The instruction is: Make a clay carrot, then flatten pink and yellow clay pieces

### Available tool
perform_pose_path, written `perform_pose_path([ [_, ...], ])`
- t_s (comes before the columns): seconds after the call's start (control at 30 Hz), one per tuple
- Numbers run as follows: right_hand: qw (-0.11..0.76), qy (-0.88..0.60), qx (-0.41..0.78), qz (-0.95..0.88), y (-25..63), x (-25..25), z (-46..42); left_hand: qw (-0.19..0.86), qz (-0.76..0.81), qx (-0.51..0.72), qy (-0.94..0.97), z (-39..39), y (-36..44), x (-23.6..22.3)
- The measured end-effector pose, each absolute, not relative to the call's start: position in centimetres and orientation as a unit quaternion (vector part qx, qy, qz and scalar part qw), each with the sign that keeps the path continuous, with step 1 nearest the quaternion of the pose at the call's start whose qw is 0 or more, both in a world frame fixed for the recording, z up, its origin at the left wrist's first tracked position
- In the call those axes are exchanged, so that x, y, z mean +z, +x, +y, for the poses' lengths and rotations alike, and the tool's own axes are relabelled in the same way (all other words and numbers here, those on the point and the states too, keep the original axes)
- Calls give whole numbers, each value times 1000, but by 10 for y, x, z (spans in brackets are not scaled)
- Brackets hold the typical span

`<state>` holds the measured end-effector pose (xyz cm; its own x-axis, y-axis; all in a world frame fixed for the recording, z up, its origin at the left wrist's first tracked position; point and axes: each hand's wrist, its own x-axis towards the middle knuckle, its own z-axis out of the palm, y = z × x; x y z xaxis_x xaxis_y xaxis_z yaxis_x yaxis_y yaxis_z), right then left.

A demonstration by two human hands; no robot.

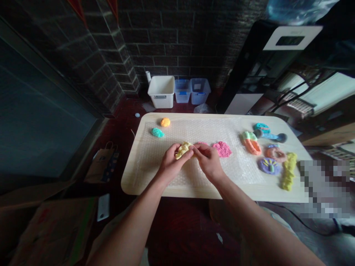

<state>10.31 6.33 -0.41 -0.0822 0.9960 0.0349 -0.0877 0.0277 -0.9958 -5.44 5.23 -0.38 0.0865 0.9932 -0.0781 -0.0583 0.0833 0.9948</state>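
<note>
Between my two hands is a pale yellow lump of modelling clay (pixel 183 150), uneven and bumpy, held a little above the table. My left hand (pixel 173 160) wraps round its left and near sides, with the thumb across the front. The fingers of my right hand (pixel 207 157) pinch at its right end, where my fingertips partly hide it. Just right of my right hand lies a flattened pink clay piece (pixel 222 149). More pink clay (pixel 202 143) shows behind the right fingers, mostly covered.
Bubble wrap (pixel 149 162) covers much of the pale table (pixel 129 181). An orange clay ball (pixel 165 122) and a teal clay lump (pixel 158 132) lie at the back left. Several coloured clay shapes (pixel 269 166) sit on the right. Storage bins (pixel 161 103) stand on the floor beyond.
</note>
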Motion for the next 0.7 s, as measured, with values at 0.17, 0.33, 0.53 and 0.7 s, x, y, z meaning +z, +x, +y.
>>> perform_pose_path([
  [0.17, 507, -449, 573, -461, 102, -4, 64, 517, 504, 452, 524, 51, -55, -8],
  [0.33, 501, -417, 645, -399, 98, 4, 62, 509, 511, 454, 522, 51, -55, -5],
  [0.53, 476, -429, 610, -466, 101, 7, 56, 456, 536, 476, 528, 50, -54, -3],
  [0.7, 454, -406, 631, -481, 105, 5, 57, 577, 514, 525, 356, 54, -50, -2],
])
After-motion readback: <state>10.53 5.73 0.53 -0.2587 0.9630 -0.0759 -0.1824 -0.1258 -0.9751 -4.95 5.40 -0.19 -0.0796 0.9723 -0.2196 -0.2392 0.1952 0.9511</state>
